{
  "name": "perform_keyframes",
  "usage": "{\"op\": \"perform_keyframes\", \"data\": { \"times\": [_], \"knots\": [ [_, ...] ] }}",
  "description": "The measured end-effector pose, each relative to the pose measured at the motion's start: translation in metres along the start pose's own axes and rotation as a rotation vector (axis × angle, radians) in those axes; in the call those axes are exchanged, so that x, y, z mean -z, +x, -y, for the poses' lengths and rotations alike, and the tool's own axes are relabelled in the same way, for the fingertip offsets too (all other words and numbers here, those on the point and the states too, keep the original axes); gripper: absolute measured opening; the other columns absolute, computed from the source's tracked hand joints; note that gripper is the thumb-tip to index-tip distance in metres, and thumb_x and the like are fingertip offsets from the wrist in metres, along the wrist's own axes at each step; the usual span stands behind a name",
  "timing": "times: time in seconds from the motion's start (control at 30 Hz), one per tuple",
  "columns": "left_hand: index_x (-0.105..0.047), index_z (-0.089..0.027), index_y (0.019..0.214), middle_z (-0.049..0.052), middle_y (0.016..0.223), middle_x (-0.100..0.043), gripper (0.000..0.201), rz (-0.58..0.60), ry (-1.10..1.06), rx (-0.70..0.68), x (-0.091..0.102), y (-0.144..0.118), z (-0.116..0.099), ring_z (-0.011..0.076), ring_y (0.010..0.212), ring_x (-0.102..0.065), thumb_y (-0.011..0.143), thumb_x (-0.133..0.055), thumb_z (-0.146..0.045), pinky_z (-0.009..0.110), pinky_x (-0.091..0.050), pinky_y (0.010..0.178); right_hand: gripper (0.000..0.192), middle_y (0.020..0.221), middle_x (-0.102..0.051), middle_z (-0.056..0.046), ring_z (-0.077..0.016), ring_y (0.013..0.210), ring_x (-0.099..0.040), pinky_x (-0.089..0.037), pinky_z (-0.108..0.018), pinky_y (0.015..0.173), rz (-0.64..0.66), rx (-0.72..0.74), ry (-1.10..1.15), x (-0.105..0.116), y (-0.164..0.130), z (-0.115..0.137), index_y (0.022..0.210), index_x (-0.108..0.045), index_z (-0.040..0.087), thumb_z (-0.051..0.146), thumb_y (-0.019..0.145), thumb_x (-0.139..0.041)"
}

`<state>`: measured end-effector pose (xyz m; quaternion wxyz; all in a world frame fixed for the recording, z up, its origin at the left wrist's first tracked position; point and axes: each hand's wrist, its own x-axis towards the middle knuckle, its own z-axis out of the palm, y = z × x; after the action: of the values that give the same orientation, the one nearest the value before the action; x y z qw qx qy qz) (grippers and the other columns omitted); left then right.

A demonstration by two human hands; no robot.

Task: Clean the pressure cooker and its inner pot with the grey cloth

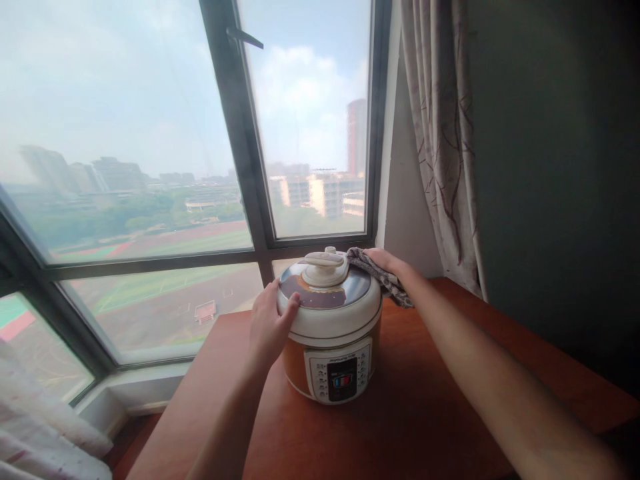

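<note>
The cooker stood upright on the bench, its control panel facing the person. Its lid was on, with a pale handle on top and a small valve just behind that. The shiny part of the lid carried dark and orange-brown reflections.

The left hand was partly open against the cooker's left upper edge, thumb resting on the lid and well apart from the fingers; most of the fingertips were hidden, and it held nothing else that could be seen. The right hand was closed over a dark patterned cloth at the far right of the lid. The cloth touched the lid's edge and hung down beside the cooker; how tightly the fingers gripped it could not be told.

Beyond the bench stood a window with a dark frame, looking out on a sports field and buildings. A patterned curtain hung at the right, beside a shadowed wall.
</note>
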<state>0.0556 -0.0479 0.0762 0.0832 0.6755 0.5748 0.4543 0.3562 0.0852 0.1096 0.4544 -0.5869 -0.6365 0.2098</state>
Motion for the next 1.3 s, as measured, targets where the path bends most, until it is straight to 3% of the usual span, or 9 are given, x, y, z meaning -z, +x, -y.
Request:
{"op": "perform_keyframes", "data": {
  "times": [0.13,0.33,0.47,0.63,0.77,0.83,0.93,1.07,1.3],
  "knots": [
    [-0.047,-0.011,0.143,0.020,0.142,-0.053,0.075,-0.008,0.019,0.004,-0.001,-0.001,0.000,0.0352,0.135,-0.046,0.090,-0.040,-0.063,0.052,-0.033,0.113,0.028,0.095,-0.077,-0.013,-0.0284,0.097,-0.067,-0.046,-0.032,0.087,0.006,-0.033,-0.139,-0.001,-0.013,0.005,0.073,-0.072,0.017,0.033,0.088,-0.056],
    [-0.046,-0.009,0.144,0.020,0.143,-0.053,0.078,-0.012,0.030,0.026,-0.002,-0.002,-0.002,0.0359,0.136,-0.044,0.089,-0.039,-0.063,0.052,-0.033,0.113,0.038,0.114,-0.071,-0.012,-0.0282,0.108,-0.063,-0.046,-0.034,0.091,-0.206,0.027,-0.206,-0.002,-0.072,0.001,0.106,-0.070,0.019,0.035,0.095,-0.038],
    [-0.046,-0.010,0.144,0.020,0.143,-0.053,0.077,-0.013,0.033,0.022,-0.002,-0.001,-0.002,0.0363,0.135,-0.045,0.089,-0.039,-0.064,0.053,-0.034,0.111,0.045,0.126,-0.063,-0.015,-0.0272,0.121,-0.056,-0.043,-0.038,0.102,-0.357,0.079,-0.173,-0.012,-0.101,-0.003,0.122,-0.062,0.015,0.036,0.096,-0.032],
    [-0.046,-0.009,0.144,0.020,0.142,-0.054,0.078,-0.024,0.029,0.008,-0.002,0.000,0.000,0.0365,0.133,-0.046,0.090,-0.039,-0.065,0.053,-0.035,0.111,0.044,0.130,-0.056,-0.017,-0.0304,0.126,-0.050,-0.040,-0.052,0.107,-0.578,0.305,-0.090,-0.040,-0.153,-0.001,0.132,-0.052,0.016,0.040,0.097,-0.037],
    [-0.047,-0.012,0.144,0.019,0.142,-0.054,0.077,-0.021,0.010,0.005,0.001,-0.001,0.001,0.0354,0.133,-0.047,0.090,-0.041,-0.066,0.052,-0.035,0.111,0.059,0.148,-0.036,-0.021,-0.0351,0.140,-0.033,-0.033,-0.061,0.111,-0.572,0.470,-0.149,-0.064,-0.202,0.012,0.149,-0.029,0.015,0.034,0.096,-0.045],
    [-0.047,-0.013,0.144,0.018,0.142,-0.054,0.077,-0.014,-0.016,0.004,0.001,-0.001,0.001,0.0346,0.133,-0.047,0.090,-0.041,-0.067,0.052,-0.034,0.112,0.064,0.150,-0.033,-0.022,-0.0374,0.141,-0.031,-0.033,-0.062,0.110,-0.538,0.541,-0.209,-0.069,-0.217,0.021,0.150,-0.026,0.015,0.032,0.093,-0.050],
    [-0.047,-0.013,0.144,0.018,0.143,-0.054,0.077,-0.022,-0.047,0.008,0.001,-0.002,0.004,0.0343,0.135,-0.046,0.091,-0.039,-0.068,0.053,-0.033,0.113,0.064,0.144,-0.042,-0.020,-0.0375,0.136,-0.037,-0.034,-0.060,0.109,-0.445,0.671,-0.299,-0.066,-0.221,0.035,0.147,-0.033,0.016,0.034,0.090,-0.056],
    [-0.049,-0.015,0.143,0.016,0.145,-0.053,0.073,-0.009,-0.127,-0.001,0.003,-0.002,0.011,0.0323,0.138,-0.044,0.093,-0.037,-0.067,0.050,-0.030,0.116,0.056,0.132,-0.054,-0.017,-0.0347,0.128,-0.046,-0.034,-0.056,0.111,-0.323,0.771,-0.336,-0.047,-0.202,0.049,0.132,-0.049,0.016,0.040,0.084,-0.063],
    [-0.058,-0.020,0.136,0.011,0.144,-0.056,0.064,0.069,-0.309,0.053,0.021,-0.007,0.009,0.0316,0.139,-0.045,0.090,-0.048,-0.063,0.047,-0.030,0.117,0.041,0.127,-0.061,-0.012,-0.0303,0.121,-0.054,-0.041,-0.049,0.107,-0.287,0.533,-0.201,-0.015,-0.148,0.034,0.119,-0.060,0.020,0.042,0.086,-0.058]
  ]
}}
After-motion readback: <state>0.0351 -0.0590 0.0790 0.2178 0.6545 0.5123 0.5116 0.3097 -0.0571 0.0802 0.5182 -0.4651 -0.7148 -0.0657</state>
